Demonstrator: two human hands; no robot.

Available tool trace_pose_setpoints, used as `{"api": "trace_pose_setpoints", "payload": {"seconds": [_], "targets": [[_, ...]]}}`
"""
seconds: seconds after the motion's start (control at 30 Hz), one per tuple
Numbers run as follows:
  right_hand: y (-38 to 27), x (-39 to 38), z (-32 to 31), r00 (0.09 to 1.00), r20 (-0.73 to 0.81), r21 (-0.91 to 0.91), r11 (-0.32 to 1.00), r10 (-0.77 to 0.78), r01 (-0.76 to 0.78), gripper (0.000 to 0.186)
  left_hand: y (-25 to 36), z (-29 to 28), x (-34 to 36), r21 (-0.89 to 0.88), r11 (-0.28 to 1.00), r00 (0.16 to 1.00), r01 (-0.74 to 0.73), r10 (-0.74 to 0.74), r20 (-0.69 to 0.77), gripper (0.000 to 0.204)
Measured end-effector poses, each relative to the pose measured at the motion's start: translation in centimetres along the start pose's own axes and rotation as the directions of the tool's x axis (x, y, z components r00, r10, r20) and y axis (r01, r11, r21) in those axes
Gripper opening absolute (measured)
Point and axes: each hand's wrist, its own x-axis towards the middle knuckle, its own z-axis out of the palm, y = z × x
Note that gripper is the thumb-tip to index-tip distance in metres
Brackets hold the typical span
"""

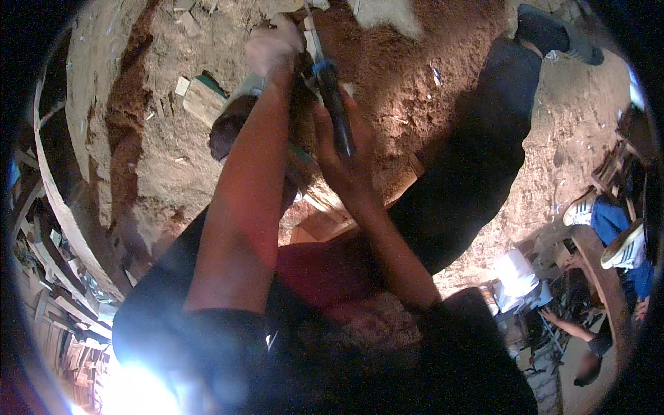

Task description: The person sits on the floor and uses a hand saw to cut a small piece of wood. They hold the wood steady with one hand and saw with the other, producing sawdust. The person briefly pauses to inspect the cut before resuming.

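My left hand [275, 48] is closed at the upper middle, beside a small pale wood piece [310, 40]; what it grips is hidden. My right hand [342, 155] is wrapped round a long black tool [330, 97] with a blue collar and thin metal shaft, angled up toward my left hand. Below them, partly behind my left forearm, lie a dark rounded object [228, 131] and some light wood [321, 190]. An offcut with a green edge [204, 97] rests on the dusty ground [159, 62] to the left.
My dark-clothed leg [477, 159] stretches toward the upper right. Curved timber [55, 200] and stacked scraps line the left edge. At lower right are a white container [515, 273], a co-worker's arm [567, 321], a curved board [591, 256] and someone's sneakers [619, 245] with blue trousers.
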Motion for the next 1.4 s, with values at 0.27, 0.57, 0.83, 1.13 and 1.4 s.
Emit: {"api": "trace_pose_setpoints", "payload": {"seconds": [0.27, 0.57, 0.83, 1.13, 1.4], "targets": [[3.8, -4.5, -2.0, 0.999, 0.05, -0.123, 0.992, -0.013, 0.019, 0.039, -0.4, -0.8, -0.2, 0.02, 0.999, 0.999, -0.04, 0.04, -0.028, 0.066], [5.2, -10.6, -4.5, 0.995, 0.096, -0.123, 0.992, -0.003, 0.014, 0.043, 1.7, -2.7, -2.6, -0.017, 1.0, 1.0, -0.003, 0.003, 0.014, 0.072], [6.6, -7.2, -0.5, 0.982, -0.133, -0.268, 0.959, -0.131, 0.092, 0.042, -0.1, -0.3, -0.3, -0.043, 0.999, 1.0, -0.012, 0.012, -0.005, 0.069], [2.7, -0.3, -1.0, 0.998, -0.015, -0.16, 0.985, -0.064, 0.061, 0.043, 1.3, -2.5, -2.5, -0.068, 0.997, 0.999, -0.038, 0.036, -0.034, 0.065], [6.1, -9.8, -4.0, 1.0, 0.03, -0.223, 0.975, -0.008, 0.014, 0.037, 0.7, -2.8, -1.9, -0.044, 0.999, 0.997, 0.011, -0.014, -0.072, 0.064]]}}
